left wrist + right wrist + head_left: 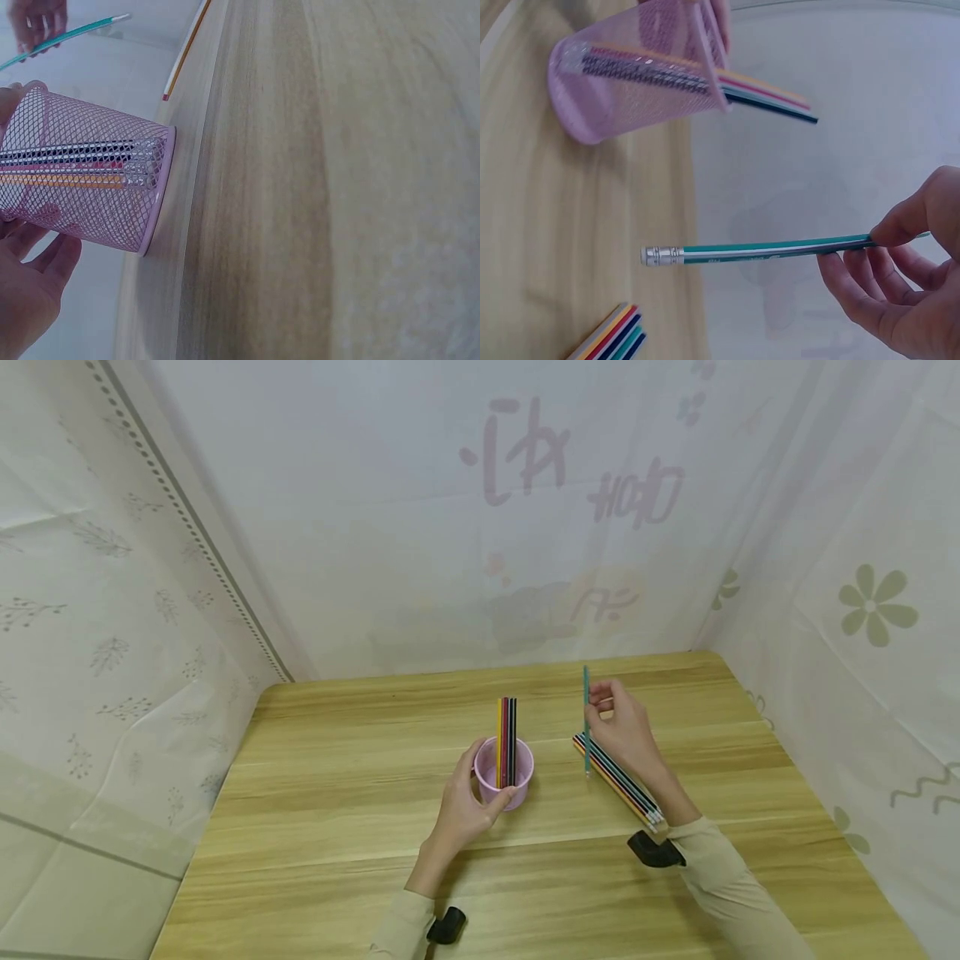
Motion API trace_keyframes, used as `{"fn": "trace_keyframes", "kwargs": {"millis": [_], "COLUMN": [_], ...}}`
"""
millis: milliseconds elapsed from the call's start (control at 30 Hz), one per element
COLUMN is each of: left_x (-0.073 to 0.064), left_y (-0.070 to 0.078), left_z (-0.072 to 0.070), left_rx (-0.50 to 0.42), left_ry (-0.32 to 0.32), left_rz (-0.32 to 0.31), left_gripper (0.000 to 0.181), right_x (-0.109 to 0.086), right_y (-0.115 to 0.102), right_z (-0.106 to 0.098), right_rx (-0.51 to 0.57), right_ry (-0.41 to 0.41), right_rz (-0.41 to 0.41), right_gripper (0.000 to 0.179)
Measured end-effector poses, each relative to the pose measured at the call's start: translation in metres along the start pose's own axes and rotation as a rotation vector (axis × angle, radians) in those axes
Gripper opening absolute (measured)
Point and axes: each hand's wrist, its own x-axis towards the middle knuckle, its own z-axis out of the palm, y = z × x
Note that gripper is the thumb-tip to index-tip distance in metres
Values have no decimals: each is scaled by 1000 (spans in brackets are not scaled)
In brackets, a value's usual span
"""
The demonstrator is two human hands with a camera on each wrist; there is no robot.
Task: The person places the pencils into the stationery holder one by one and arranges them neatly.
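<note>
A pink mesh pencil cup (517, 795) stands on the wooden table, and my left hand (462, 806) grips its rim and side. Several pencils (506, 731) in yellow, red and dark colours lean inside it, eraser ends down, as the left wrist view shows through the mesh. To the right of the cup, my right hand (621, 724) pinches a green pencil (780, 249) between thumb and fingers. That pencil is held upright above the table, its silver eraser end down. Below the right hand lies a bundle of several pencils (618, 781), slanting on the table.
The wooden table (337, 777) reaches back to a pale printed curtain (375, 568). More patterned cloth hangs on the left and right sides. A black wrist camera (656, 850) sits by the right sleeve and another black camera (447, 927) by the left sleeve.
</note>
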Motion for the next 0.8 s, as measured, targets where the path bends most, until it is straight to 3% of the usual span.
{"fn": "trace_keyframes", "kwargs": {"millis": [433,800], "left_x": [0,0], "left_y": [1,1], "left_z": [-1,-1], "left_rx": [-6,1], "left_ry": [-3,2], "left_rz": [-1,9], "left_gripper": [92,91], "right_x": [3,3], "right_y": [-36,-58], "right_z": [9,23], "right_rx": [228,297], "right_ry": [2,15], "right_rz": [-67,-124], "right_gripper": [25,23]}}
